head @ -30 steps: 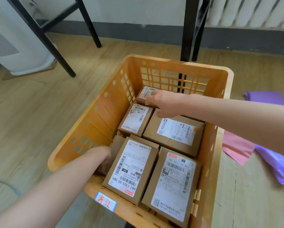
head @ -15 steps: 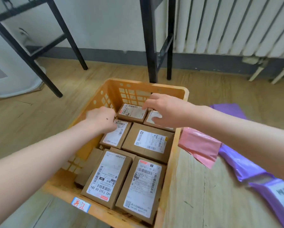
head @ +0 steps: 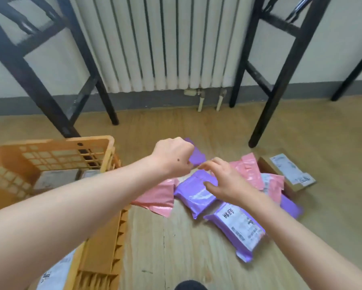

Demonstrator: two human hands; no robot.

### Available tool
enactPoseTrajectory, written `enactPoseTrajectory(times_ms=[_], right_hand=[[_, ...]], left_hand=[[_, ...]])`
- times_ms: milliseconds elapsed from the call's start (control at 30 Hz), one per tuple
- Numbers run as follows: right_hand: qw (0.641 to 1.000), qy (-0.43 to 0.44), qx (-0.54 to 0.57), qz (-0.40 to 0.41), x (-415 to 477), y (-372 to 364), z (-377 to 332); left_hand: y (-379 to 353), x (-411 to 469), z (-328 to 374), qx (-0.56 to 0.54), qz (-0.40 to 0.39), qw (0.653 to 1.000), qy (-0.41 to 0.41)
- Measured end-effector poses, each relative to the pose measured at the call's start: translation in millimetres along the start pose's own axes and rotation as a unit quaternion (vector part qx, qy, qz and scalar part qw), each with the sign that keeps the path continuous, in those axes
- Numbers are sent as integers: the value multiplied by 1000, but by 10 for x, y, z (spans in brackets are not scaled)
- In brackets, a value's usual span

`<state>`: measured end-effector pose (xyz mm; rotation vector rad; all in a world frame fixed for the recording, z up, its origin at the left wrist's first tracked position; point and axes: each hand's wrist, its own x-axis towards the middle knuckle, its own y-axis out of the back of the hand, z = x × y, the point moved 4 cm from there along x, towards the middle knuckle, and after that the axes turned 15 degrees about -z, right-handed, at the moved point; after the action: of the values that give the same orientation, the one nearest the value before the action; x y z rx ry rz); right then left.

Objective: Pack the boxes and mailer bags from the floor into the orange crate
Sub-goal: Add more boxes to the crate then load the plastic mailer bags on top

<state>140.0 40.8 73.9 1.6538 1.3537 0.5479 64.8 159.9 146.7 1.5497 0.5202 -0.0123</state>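
The orange crate (head: 108, 145) stands at the left with labelled cardboard boxes (head: 54, 179) inside it. To its right, a pile of mailer bags lies on the floor: a pink bag (head: 157, 195), a purple bag (head: 193, 193), a labelled purple bag (head: 238, 229) and more pink bags (head: 249, 166). One cardboard box (head: 287, 170) lies at the pile's right edge. My left hand (head: 172, 158) hangs over a far purple bag (head: 197, 159), fingers curled under and hidden. My right hand (head: 224, 181) has its fingers spread over the middle purple bag.
Black metal table legs (head: 266, 114) stand behind the pile, and another leg (head: 104, 101) stands behind the crate. A white radiator (head: 155, 45) lines the wall. Bare wooden floor (head: 176, 248) lies in front of the bags. A dark rounded thing (head: 190, 285) shows at the bottom edge.
Both hands have left the crate and swung right to the pile of mailer bags. The view has turned right, so the crate now sits at the left edge.
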Motion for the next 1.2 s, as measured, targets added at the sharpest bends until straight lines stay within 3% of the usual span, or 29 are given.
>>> enactPoseTrajectory(times_ms=[233,333,467,600,900,1200], right_hand=[[986,-152,64,7,-656,-88,1286],[976,-213,42,2,-837,-129,1794],[950,-306,15,58,-929,-49,2408],[913,-397,57,78,-894,44,2946],[889,-441,123,30,-700,8,3609],[898,-426,64,91,-674,20,3631]], left_hand=[[-122,645,1269,109,-41,986,-121],[-233,863,1642,75,-39,987,-135],[-703,970,1938,-16,-51,990,-127],[-992,1031,1971,16,-45,987,-153],[-1105,1227,1806,36,-48,988,-139],[-1094,1224,1760,36,-49,989,-135]])
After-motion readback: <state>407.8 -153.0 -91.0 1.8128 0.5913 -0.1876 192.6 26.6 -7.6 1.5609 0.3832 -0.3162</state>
